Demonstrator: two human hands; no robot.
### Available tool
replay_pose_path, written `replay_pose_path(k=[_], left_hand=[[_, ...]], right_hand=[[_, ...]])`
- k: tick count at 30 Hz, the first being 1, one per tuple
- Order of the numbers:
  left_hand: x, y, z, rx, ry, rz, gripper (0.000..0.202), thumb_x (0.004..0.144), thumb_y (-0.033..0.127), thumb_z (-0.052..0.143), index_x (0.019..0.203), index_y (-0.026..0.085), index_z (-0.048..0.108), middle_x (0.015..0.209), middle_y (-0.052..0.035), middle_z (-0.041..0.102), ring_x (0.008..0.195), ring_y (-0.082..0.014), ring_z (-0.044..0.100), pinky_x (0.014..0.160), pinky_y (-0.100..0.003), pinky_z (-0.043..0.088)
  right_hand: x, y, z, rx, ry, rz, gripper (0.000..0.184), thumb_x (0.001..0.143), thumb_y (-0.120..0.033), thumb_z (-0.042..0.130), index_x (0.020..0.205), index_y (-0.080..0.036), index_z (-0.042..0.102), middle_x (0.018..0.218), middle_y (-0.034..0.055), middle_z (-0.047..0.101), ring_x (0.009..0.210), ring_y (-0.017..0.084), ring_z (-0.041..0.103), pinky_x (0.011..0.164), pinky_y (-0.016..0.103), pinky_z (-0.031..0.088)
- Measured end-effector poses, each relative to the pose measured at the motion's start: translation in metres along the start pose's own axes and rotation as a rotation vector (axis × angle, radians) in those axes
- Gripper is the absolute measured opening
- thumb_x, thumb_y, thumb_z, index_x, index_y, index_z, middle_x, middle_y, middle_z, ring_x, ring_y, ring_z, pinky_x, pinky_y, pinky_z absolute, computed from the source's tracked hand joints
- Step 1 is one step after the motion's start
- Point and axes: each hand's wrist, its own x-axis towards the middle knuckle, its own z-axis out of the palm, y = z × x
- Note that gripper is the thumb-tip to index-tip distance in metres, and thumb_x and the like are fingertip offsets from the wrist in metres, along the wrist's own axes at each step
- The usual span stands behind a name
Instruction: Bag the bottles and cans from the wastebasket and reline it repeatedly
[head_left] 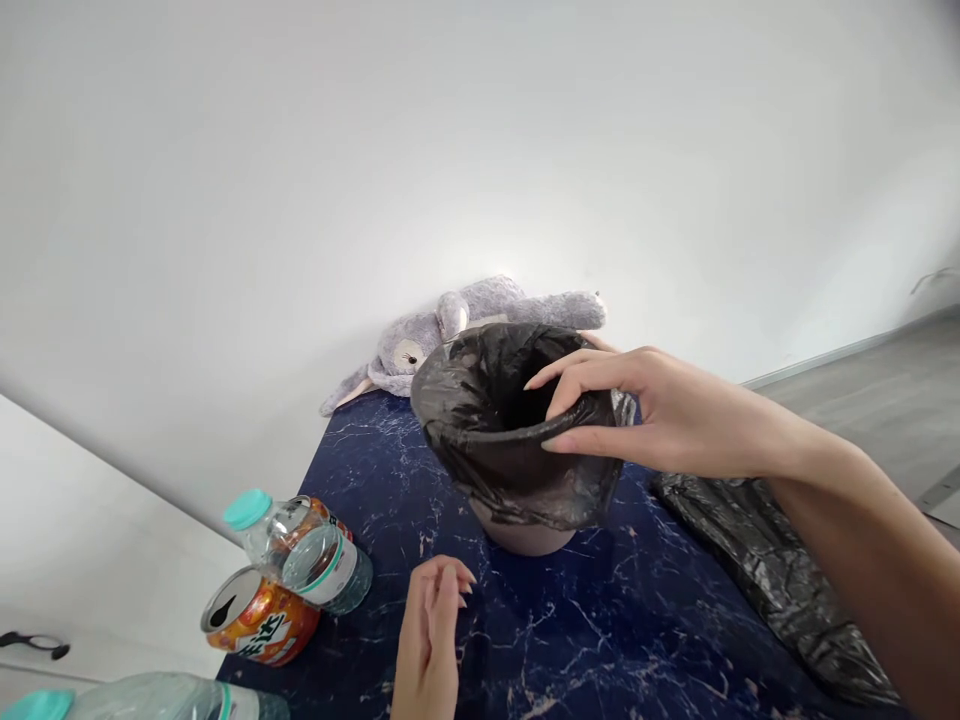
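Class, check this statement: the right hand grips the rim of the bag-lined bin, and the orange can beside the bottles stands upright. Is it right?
No. The head view shows the orange can lying on its side beside the bottles, not upright. The right hand does grip the rim of the bag-lined bin.

Bright, even daylight fills the room, soft and with no hard edges. The white wall point(225, 200) glows brightest toward the right of the frame and greys off at upper left. The black liner point(510, 440) carries a crinkled white sheen on its folds, and its mouth drops into deep shade. A faint shadow pools beneath it on the dark marbled table point(600, 620). Glints sit on the plastic bottle point(315, 555). The left hand point(431, 640), bottom centre, looks slightly soft, while the right hand point(660, 410) is sharp. Straight lines bow toward the edges, and the scene tilts.
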Motion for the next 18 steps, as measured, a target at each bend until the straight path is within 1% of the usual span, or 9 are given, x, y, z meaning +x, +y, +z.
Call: replay_pose_path(k=[2, 4, 7, 9, 10, 11, 14, 16, 18], left_hand=[[0.011, -0.01, -0.001, -0.049, 0.085, -0.017, 0.052, 0.091, 0.076, 0.067, 0.09, 0.025, 0.073, 0.095, -0.0102, 0.073, 0.087, -0.0286, 0.071, 0.077, -0.039, 0.063], [0.022, -0.02, -0.003, -0.082, 0.107, -0.032, 0.054, 0.086, 0.079, 0.071, 0.086, 0.025, 0.071, 0.095, -0.0111, 0.075, 0.088, -0.0315, 0.074, 0.073, -0.042, 0.066], [0.032, -0.03, -0.004, -0.114, 0.13, -0.042, 0.057, 0.081, 0.082, 0.073, 0.083, 0.025, 0.069, 0.088, -0.0095, 0.075, 0.092, -0.0342, 0.076, 0.078, -0.047, 0.068], [0.033, -0.036, -0.005, -0.138, 0.145, -0.047, 0.058, 0.08, 0.083, 0.074, 0.082, 0.025, 0.068, 0.084, -0.0084, 0.075, 0.094, -0.0349, 0.077, 0.082, -0.048, 0.068], [0.033, -0.04, -0.006, -0.15, 0.153, -0.049, 0.059, 0.079, 0.084, 0.073, 0.083, 0.025, 0.069, 0.084, -0.008, 0.075, 0.095, -0.0348, 0.077, 0.085, -0.048, 0.068], [0.032, -0.043, -0.007, -0.164, 0.163, -0.051, 0.061, 0.078, 0.085, 0.073, 0.086, 0.025, 0.07, 0.085, -0.0078, 0.076, 0.097, -0.0344, 0.077, 0.089, -0.048, 0.067], [0.029, -0.055, -0.007, -0.203, 0.199, -0.065, 0.067, 0.075, 0.087, 0.074, 0.096, 0.023, 0.073, 0.091, -0.0068, 0.077, 0.101, -0.0322, 0.077, 0.097, -0.046, 0.064], [0.03, -0.063, -0.007, -0.224, 0.219, -0.085, 0.068, 0.075, 0.086, 0.075, 0.102, 0.023, 0.073, 0.093, -0.0059, 0.077, 0.103, -0.0307, 0.076, 0.099, -0.045, 0.062], [0.033, -0.069, -0.006, -0.245, 0.228, -0.103, 0.07, 0.075, 0.087, 0.074, 0.104, 0.022, 0.073, 0.095, -0.0063, 0.076, 0.106, -0.0305, 0.075, 0.1, -0.045, 0.061]], right_hand=[[-0.001, -0.002, -0.001, 0.073, -0.061, -0.032, 0.018, 0.096, -0.047, 0.077, 0.097, -0.029, 0.076, 0.132, 0.0044, 0.076, 0.142, 0.031, 0.06, 0.12, 0.057, 0.045], [-0.002, -0.003, -0.002, 0.144, -0.105, -0.075, 0.02, 0.093, -0.049, 0.081, 0.095, -0.029, 0.077, 0.127, 0.0038, 0.078, 0.141, 0.03, 0.061, 0.127, 0.057, 0.036], [-0.003, -0.003, -0.003, 0.224, -0.159, -0.134, 0.021, 0.091, -0.047, 0.084, 0.094, -0.028, 0.078, 0.115, 0.0036, 0.08, 0.138, 0.029, 0.063, 0.134, 0.059, 0.019], [-0.003, -0.003, -0.004, 0.258, -0.182, -0.181, 0.017, 0.09, -0.042, 0.086, 0.095, -0.027, 0.079, 0.108, 0.0032, 0.081, 0.137, 0.029, 0.064, 0.136, 0.059, 0.012], [-0.003, -0.003, -0.004, 0.263, -0.19, -0.204, 0.015, 0.089, -0.039, 0.086, 0.096, -0.027, 0.079, 0.105, 0.0028, 0.082, 0.136, 0.029, 0.065, 0.136, 0.059, 0.012], [-0.003, -0.004, -0.005, 0.26, -0.194, -0.219, 0.013, 0.09, -0.036, 0.085, 0.096, -0.028, 0.079, 0.104, 0.0024, 0.082, 0.135, 0.028, 0.065, 0.135, 0.059, 0.014], [-0.004, -0.006, -0.006, 0.232, -0.205, -0.234, 0.008, 0.091, -0.03, 0.082, 0.097, -0.03, 0.078, 0.103, 0.001, 0.082, 0.138, 0.026, 0.064, 0.13, 0.057, 0.03], [-0.005, -0.008, -0.005, 0.22, -0.205, -0.235, 0.011, 0.089, -0.03, 0.083, 0.098, -0.031, 0.077, 0.105, 0.0002, 0.082, 0.14, 0.025, 0.062, 0.127, 0.055, 0.038], [-0.006, -0.011, -0.002, 0.195, -0.168, -0.224, 0.016, 0.087, -0.035, 0.086, 0.099, -0.032, 0.077, 0.108, -0.0004, 0.082, 0.14, 0.026, 0.062, 0.127, 0.053, 0.039]])
